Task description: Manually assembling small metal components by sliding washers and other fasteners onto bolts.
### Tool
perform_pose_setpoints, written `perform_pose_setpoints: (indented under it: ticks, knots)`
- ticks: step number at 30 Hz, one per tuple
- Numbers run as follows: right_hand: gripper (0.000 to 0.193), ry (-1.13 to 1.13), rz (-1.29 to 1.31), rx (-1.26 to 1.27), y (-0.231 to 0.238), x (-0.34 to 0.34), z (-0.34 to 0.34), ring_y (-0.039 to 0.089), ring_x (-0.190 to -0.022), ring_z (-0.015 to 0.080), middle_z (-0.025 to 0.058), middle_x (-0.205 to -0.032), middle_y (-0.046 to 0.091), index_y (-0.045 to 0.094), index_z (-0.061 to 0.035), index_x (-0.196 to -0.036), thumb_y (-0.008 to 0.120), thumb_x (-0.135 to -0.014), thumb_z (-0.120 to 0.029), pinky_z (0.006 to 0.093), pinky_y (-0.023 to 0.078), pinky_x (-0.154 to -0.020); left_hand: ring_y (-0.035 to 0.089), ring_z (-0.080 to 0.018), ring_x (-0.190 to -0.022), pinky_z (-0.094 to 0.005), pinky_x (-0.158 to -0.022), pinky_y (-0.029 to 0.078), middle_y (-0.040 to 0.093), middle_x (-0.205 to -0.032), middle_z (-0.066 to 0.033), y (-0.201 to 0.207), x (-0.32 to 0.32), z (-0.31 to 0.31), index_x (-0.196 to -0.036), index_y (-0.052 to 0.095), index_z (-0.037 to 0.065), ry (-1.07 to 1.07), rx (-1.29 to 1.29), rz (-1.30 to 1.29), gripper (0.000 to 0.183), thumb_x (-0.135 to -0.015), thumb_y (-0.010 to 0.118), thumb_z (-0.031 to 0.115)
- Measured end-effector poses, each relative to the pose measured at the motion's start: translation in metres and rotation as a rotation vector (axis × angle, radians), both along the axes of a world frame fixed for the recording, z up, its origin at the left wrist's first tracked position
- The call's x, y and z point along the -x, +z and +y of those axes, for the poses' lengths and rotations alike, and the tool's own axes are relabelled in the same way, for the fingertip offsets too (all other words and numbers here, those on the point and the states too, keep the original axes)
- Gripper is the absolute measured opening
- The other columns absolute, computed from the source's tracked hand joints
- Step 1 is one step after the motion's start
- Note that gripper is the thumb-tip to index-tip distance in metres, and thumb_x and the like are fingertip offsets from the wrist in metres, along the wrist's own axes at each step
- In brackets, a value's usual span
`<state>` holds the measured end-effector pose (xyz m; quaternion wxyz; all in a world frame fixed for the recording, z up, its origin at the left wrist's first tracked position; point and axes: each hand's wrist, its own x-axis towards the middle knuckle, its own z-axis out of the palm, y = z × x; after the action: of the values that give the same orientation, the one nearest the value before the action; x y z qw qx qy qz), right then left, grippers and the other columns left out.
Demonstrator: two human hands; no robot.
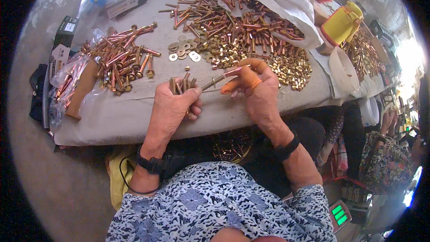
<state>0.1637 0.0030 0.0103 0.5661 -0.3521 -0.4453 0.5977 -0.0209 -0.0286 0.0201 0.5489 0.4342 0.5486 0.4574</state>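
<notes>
My left hand [172, 105] is closed around several brass-coloured bolts [181, 85] standing upright in the fist. One longer bolt [212, 83] sticks out from its thumb and finger toward the right, tilted up, with a washer on its shaft. My right hand [260, 92] wears orange finger covers and pinches a shiny coppery sleeve [235, 70] at that bolt's far end. Just beyond the hands lie a heap of small gold nuts [291, 69], flat washers [183, 49] and a single loose nut [187, 68]. Left of them is a pile of sleeved bolts [127, 58].
More bolts and sleeves [255, 29] spill from a white sack [277, 0] across the cloth-covered table [121, 127]. A cardboard piece [83, 89] stands at the left edge. A yellow jug [342, 23] and a white bowl [344, 69] are at right. A person [387, 161] sits nearby at right.
</notes>
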Motion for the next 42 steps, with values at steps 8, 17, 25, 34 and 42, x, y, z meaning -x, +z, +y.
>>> perform_pose_setpoints:
  ticks: [8,17,25,34,42]
  knots:
    - [0.030,-0.122,-0.084,-0.006,0.005,-0.011,-0.001,0.063,-0.053,0.0209,0.0125,-0.081,0.062,0.044,0.0029,-0.105,0.058,-0.086,-0.015,0.0228,0.045,-0.041,0.057,-0.0106,-0.049,-0.0219,-0.042,0.047,0.059,-0.064,-0.0063,-0.005,0.000,-0.001,-0.081,0.057,0.001,0.018,-0.023,-0.036,0.013,-0.080,0.062,0.013]
    - [0.020,-0.223,-0.693,-0.537,-0.010,-0.009,-0.006,0.059,-0.061,0.0202,0.0112,-0.078,0.059,0.057,-0.0031,-0.103,0.058,-0.083,-0.007,0.0309,0.046,-0.054,0.057,-0.0108,-0.050,-0.0217,-0.041,0.047,0.059,-0.064,-0.0073,-0.005,0.001,-0.001,-0.080,0.055,0.001,0.015,-0.034,-0.035,0.013,-0.080,0.062,0.012]
    - [0.016,-0.283,-0.830,-0.843,-0.009,-0.009,-0.002,0.060,-0.071,0.0286,0.0138,-0.081,0.059,0.060,-0.0043,-0.093,0.062,-0.076,-0.002,0.0344,0.049,-0.063,0.057,-0.0107,-0.049,-0.0216,-0.041,0.047,0.059,-0.063,-0.0074,-0.005,0.000,-0.003,-0.081,0.054,0.000,0.033,-0.038,-0.034,0.013,-0.080,0.062,0.011]
    - [0.019,-0.274,-0.820,-0.929,-0.010,-0.011,0.000,0.059,-0.071,0.0293,0.0138,-0.082,0.059,0.059,-0.0034,-0.094,0.062,-0.076,0.000,0.0348,0.049,-0.062,0.057,-0.0101,-0.049,-0.0214,-0.043,0.047,0.059,-0.064,-0.0070,-0.002,-0.003,-0.004,-0.083,0.055,0.000,0.026,-0.034,0.037,0.013,-0.080,0.062,0.011]
    - [0.020,-0.300,-0.812,-0.961,-0.013,-0.015,0.000,0.058,-0.076,0.0312,0.0142,-0.083,0.059,0.059,-0.0032,-0.093,0.062,-0.073,0.002,0.0371,0.048,-0.064,0.056,-0.0093,-0.049,-0.0213,-0.043,0.046,0.059,-0.064,-0.0062,0.000,-0.008,-0.006,-0.082,0.056,0.000,0.028,-0.040,0.105,0.014,-0.079,0.062,0.012]
